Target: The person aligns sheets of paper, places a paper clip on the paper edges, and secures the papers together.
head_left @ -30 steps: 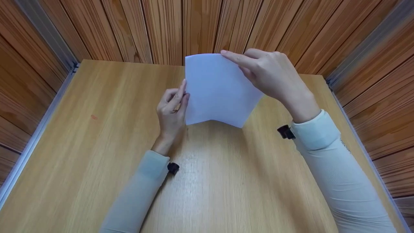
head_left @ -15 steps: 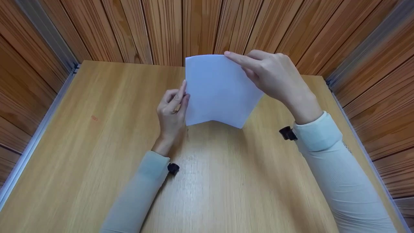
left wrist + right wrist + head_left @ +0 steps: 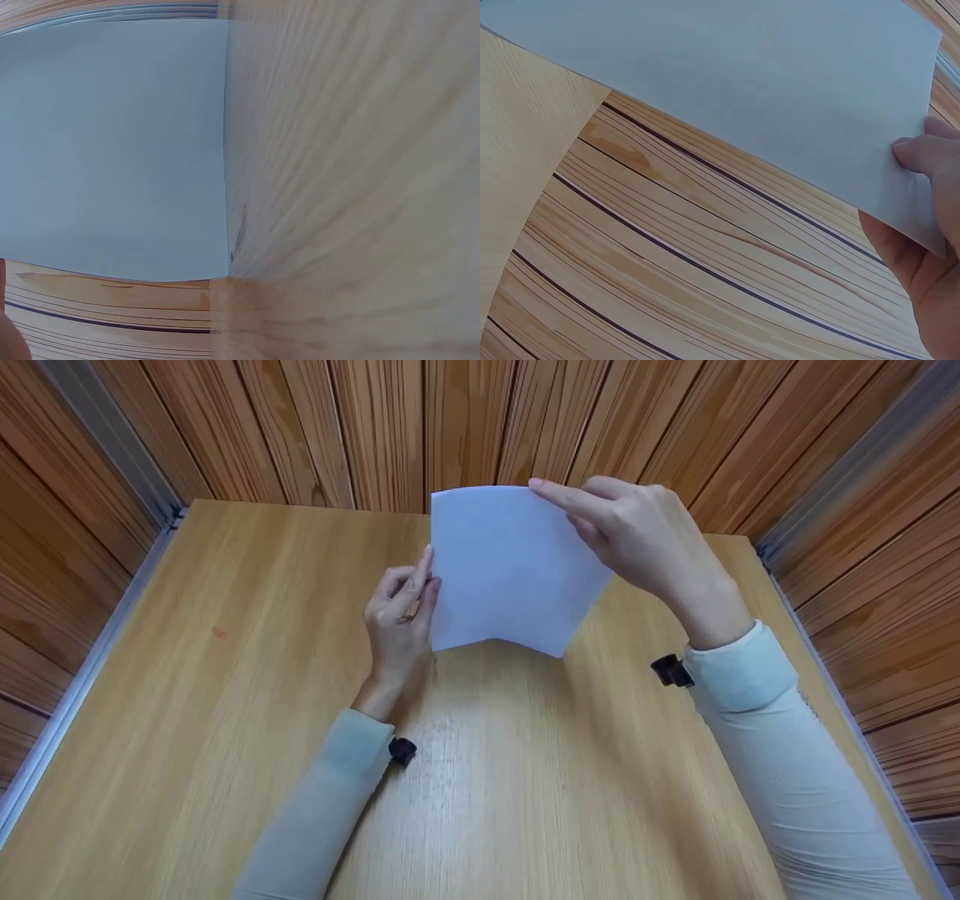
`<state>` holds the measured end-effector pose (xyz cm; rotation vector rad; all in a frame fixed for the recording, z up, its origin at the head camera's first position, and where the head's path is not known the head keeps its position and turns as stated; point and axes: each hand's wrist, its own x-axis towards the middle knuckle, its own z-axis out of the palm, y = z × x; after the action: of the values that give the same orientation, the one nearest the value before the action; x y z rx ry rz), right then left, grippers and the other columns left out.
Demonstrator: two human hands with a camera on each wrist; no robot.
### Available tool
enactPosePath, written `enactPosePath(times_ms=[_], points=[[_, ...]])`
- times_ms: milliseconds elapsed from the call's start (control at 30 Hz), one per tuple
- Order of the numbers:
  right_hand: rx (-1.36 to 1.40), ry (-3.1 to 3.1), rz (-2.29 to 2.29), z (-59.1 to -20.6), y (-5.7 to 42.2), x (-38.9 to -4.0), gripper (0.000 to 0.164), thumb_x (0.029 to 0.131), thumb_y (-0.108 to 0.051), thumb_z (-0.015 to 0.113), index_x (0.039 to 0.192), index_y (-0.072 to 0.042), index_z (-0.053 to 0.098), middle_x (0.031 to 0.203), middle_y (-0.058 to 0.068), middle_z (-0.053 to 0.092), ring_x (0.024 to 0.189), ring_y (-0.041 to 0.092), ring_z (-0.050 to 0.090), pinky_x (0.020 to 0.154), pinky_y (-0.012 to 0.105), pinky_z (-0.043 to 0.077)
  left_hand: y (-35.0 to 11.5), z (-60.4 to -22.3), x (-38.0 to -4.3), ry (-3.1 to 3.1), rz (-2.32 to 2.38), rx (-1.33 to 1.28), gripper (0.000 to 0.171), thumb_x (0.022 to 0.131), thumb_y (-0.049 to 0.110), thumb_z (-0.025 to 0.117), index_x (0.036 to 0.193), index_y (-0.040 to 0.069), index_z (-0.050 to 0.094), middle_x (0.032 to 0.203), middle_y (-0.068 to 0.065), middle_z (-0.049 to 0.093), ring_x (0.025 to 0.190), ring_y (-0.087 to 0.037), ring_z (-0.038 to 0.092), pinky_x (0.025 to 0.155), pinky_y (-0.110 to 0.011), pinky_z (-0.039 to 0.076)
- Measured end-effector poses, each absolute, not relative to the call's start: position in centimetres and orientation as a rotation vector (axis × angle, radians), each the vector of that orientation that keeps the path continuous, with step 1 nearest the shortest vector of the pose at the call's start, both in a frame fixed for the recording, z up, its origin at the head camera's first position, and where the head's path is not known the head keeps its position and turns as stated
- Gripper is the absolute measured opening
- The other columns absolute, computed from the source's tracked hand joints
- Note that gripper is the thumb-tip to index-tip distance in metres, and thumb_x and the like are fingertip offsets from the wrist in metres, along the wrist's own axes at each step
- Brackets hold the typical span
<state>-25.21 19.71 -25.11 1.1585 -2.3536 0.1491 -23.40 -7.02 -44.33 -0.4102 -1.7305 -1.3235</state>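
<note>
Partly behind our right hand (image 3: 637, 532), the upper right corner of the paper (image 3: 510, 570) is hidden in the head view; the left wrist view crops its top. Our right hand grips that corner, and our left hand (image 3: 395, 611) pinches the left edge. We hold the paper at the far part of the counter (image 3: 300, 682), unsure whether they touch. Its left edge points toward the wall (image 3: 461, 435); foreshortening leaves the long axis unclear.

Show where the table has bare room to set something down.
Bare table: between left sleeve and right sleeve; between left sleeve and left wall, save a red mark. Crowded: around the paper, held by left hand and right hand.
</note>
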Motion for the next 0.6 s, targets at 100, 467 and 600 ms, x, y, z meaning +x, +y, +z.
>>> enactPosePath(times_ms=[100, 467, 600], points=[[1.152, -2.357, 0.151, -25.12, 19.92, -25.19, 0.055, 0.104, -0.001, 0.065, 0.154, -0.024, 0.059, 0.088, 0.017, 0.068, 0.055, 0.026, 0.047, 0.056, 0.037, 0.052, -7.04, -44.32, -23.44, -1.735, -1.318, -0.413, 0.037, 0.099, 0.001, 0.073, 0.137, 0.002, 0.069, 0.101, -0.010, 0.069, 0.083, -0.016, 0.061, 0.070, -0.016, 0.048], [1.153, -2.368, 0.153, -25.12, 20.46, -25.13, 0.052, 0.107, -0.004, 0.061, 0.155, -0.024, 0.058, 0.084, 0.014, 0.063, 0.054, 0.022, 0.041, 0.055, 0.029, 0.041, -7.05, -44.26, -23.45, -1.741, -1.326, -0.416, 0.038, 0.100, 0.002, 0.073, 0.138, 0.003, 0.069, 0.102, -0.009, 0.070, 0.083, -0.016, 0.062, 0.069, -0.017, 0.048], [1.145, -2.376, 0.163, -25.19, 20.54, -25.07, 0.052, 0.107, -0.005, 0.062, 0.155, -0.025, 0.058, 0.085, 0.014, 0.063, 0.055, 0.022, 0.041, 0.055, 0.029, 0.041, -7.01, -44.33, -23.41, -1.738, -1.318, -0.412, 0.038, 0.099, 0.002, 0.073, 0.137, 0.003, 0.070, 0.101, -0.009, 0.070, 0.083, -0.017, 0.063, 0.070, -0.016, 0.048]])
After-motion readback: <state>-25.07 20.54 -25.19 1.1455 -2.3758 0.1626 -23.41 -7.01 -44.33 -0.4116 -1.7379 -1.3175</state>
